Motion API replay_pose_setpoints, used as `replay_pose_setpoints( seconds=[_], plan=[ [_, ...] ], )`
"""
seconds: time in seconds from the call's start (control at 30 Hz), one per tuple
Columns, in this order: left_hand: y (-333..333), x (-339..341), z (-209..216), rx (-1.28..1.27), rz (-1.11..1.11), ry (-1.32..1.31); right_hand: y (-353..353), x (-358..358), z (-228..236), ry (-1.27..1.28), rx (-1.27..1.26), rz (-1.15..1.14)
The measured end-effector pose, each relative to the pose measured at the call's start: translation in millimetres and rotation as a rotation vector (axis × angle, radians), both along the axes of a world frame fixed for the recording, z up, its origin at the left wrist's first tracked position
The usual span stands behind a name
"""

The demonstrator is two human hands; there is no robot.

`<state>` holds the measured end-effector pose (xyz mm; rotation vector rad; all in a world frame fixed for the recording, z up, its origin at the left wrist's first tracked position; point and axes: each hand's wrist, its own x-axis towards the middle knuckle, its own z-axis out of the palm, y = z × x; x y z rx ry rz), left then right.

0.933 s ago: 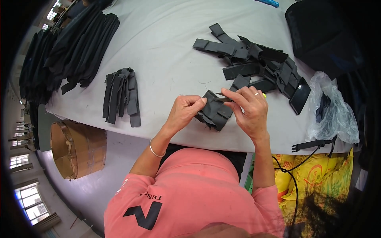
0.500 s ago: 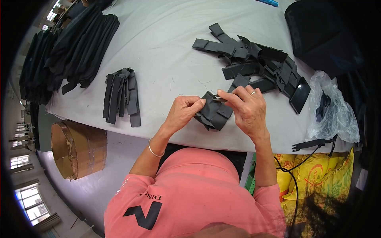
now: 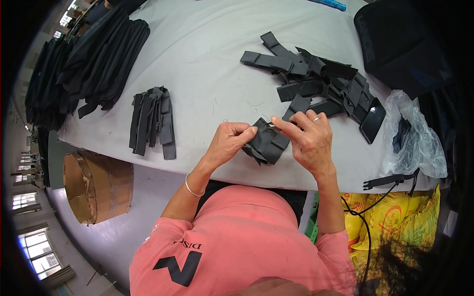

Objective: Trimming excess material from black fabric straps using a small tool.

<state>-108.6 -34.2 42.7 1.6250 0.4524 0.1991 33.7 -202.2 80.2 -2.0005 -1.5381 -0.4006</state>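
My left hand (image 3: pixel 231 140) pinches the edge of a folded black fabric strip (image 3: pixel 266 149) between thumb and fingers, just above the near part of the table. At the strip's top edge, my right hand (image 3: pixel 310 140) is closed around a small metal tool (image 3: pixel 271 126), which looks like thread snips; most of it is hidden by the fingers. More black fabric strips (image 3: pixel 301 88) lie in a loose heap beyond my right hand. A neater bunch of strips (image 3: pixel 153 121) rests on the table to the left.
The table (image 3: pixel 207 59) has a pale cloth and stray threads. A stack of dark fabric pieces (image 3: pixel 106 59) is far left. At right are a phone (image 3: pixel 373 121), a clear plastic bag (image 3: pixel 417 143), a buckle strap (image 3: pixel 390 180) and a black bag (image 3: pixel 395 44). Below stand a cardboard drum (image 3: pixel 98 186) and yellow sacks (image 3: pixel 395 217).
Both hands stay nearly in place at the same fabric strip. My right fingers and the metal tool have shifted very slightly along its top edge.
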Motion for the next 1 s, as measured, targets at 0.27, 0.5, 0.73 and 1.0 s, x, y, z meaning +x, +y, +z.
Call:
replay_pose_setpoints(
  seconds=[0.27,0.5,0.73,1.0],
  plan=[
    [-1.0,0.5,5.7,-0.031,-0.001,0.002,1.2,-0.4,-4.6,0.106,0.029,0.026],
    [-0.7,0.0,3.0,-0.015,0.001,0.002,3.8,-4.5,-10.5,0.098,0.050,-0.003],
    [0.4,-0.8,-2.5,-0.014,0.011,0.007,2.2,-5.9,-7.4,0.070,0.072,-0.086],
    [1.1,-1.8,-4.2,-0.065,0.060,-0.029,-10.7,-6.9,-6.9,0.124,0.098,-0.082]
  ],
)
